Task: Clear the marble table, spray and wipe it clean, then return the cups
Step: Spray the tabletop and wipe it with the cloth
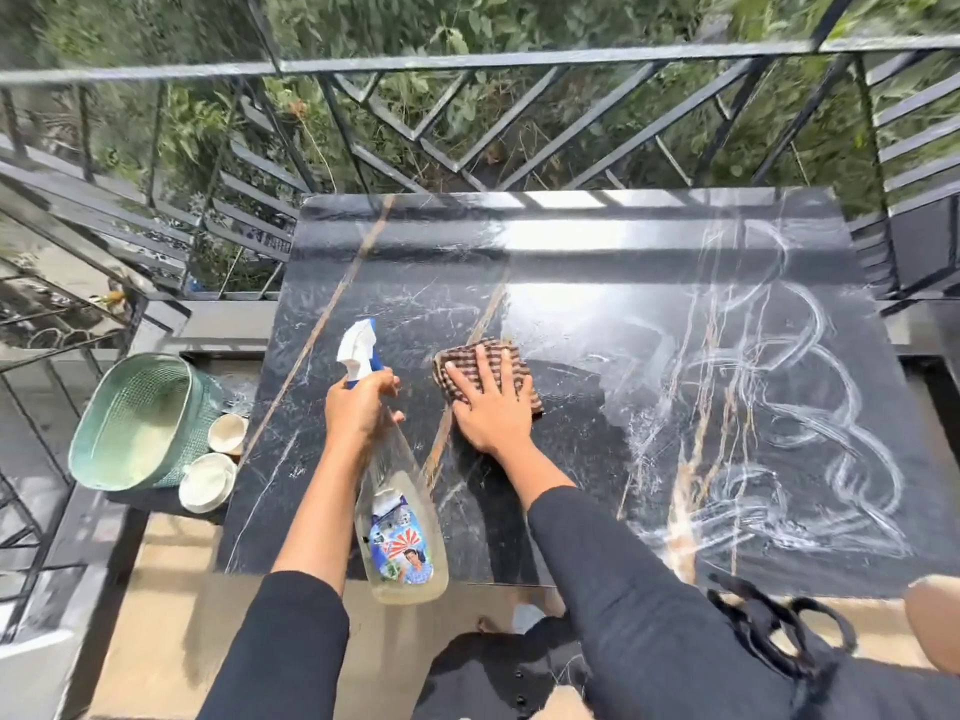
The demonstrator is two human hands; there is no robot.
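Note:
The black marble table (597,252) fills the middle of the view, with white soapy swirl marks across its right half. My left hand (358,407) grips the neck of a clear spray bottle (400,517) with a white and blue nozzle, held over the table's left front part. My right hand (493,402) lies flat, fingers spread, pressing a brown checked cloth (483,361) onto the marble near the middle. Two cream cups (208,480) (227,432) stand off the table on a dark ledge to the left.
A pale green woven basket (140,423) lies tipped beside the cups at the left. A black metal railing (467,65) runs behind and beside the table, with greenery beyond. Tan floor shows below the table's front edge.

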